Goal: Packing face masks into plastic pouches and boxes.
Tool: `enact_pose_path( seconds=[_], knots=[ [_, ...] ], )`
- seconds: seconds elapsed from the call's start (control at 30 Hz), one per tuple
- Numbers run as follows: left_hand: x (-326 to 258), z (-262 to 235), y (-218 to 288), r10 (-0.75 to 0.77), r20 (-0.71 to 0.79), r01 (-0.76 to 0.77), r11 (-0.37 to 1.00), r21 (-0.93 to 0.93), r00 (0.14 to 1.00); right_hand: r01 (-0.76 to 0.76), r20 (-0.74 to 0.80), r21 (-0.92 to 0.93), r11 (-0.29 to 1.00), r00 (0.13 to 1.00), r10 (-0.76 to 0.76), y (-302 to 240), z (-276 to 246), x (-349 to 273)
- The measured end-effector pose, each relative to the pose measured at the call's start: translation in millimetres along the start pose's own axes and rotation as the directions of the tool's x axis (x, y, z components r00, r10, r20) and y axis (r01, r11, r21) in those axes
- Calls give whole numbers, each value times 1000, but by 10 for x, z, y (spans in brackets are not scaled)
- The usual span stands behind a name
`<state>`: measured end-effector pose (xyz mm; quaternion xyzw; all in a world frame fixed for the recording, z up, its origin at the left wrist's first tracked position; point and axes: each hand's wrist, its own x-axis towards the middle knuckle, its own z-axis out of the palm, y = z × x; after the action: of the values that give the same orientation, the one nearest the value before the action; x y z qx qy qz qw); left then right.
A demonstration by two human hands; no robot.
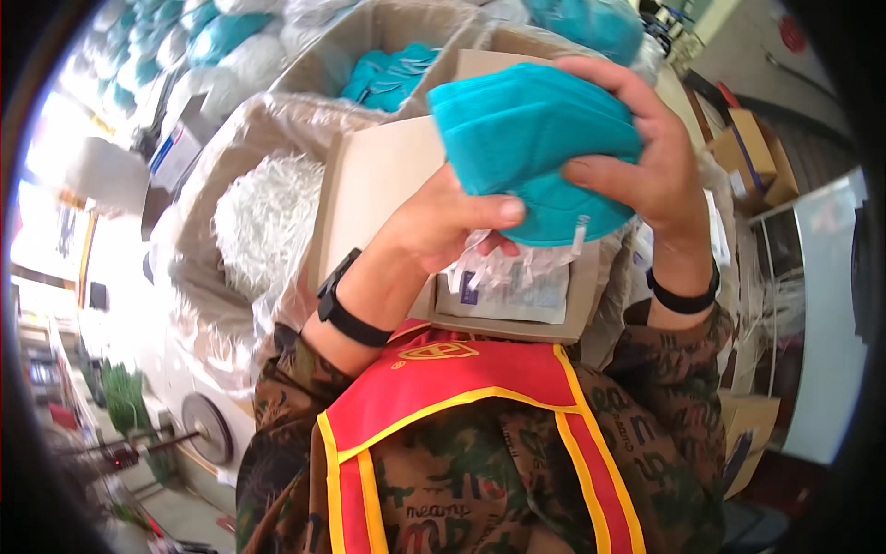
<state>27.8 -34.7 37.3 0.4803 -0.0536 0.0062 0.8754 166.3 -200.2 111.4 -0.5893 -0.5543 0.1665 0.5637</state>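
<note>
A stack of teal folded face masks (544, 138) is held up in front of me, over an open carton (572, 309). My right hand (651, 152) wraps its right end, thumb on the near face and fingers over the top edge. At the lower left corner my left hand (457, 217) grips the stack, its thumb on the near face and other fingers partly hidden behind. White ear loops (517, 258) dangle from the bottom. Under them, inside the carton, lies a clear packet (521, 300) with a dark blue printed patch.
To the left, a plastic-lined box holds a heap of white strips (268, 222). Behind it, another lined box contains loose teal masks (392, 76). Bagged goods (221, 55) pile up at the back left. Brown cartons (748, 157) stand at the right.
</note>
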Motion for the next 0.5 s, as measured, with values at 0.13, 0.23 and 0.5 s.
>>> enact_pose_path(
  seconds=[0.13,0.23,0.5],
  knots=[
    [-23,146,71,-66,-86,73,993,90,994,2,-10,-36,999,1000,-2,71,-34,-7],
    [-36,129,84,19,-194,6,992,130,981,11,-106,175,985,994,7,245,-2,-113],
    [-14,231,225,232,-227,-179,956,232,946,-306,117,295,905,952,284,554,445,-317]
  ],
)
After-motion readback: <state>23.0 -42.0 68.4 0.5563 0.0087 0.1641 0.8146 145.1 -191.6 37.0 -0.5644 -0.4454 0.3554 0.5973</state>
